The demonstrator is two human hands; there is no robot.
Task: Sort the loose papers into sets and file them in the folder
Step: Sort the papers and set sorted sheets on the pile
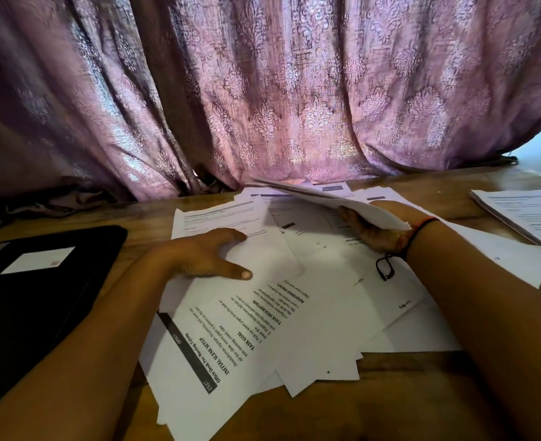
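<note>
Several loose white printed papers (310,313) lie overlapping in a heap across the middle of the wooden table. My left hand (205,254) rests on the heap's left side, fingers spread flat over a sheet. My right hand (369,232) grips a sheet of paper (342,202) lifted off the heap, its far end raised toward the curtain. A black folder (39,281) with a white label lies shut on the table at the left, apart from the heap.
A separate neat stack of printed pages (527,214) sits at the table's right edge. A purple patterned curtain (262,90) hangs right behind the table. Bare wood table (406,370) shows at the near edge.
</note>
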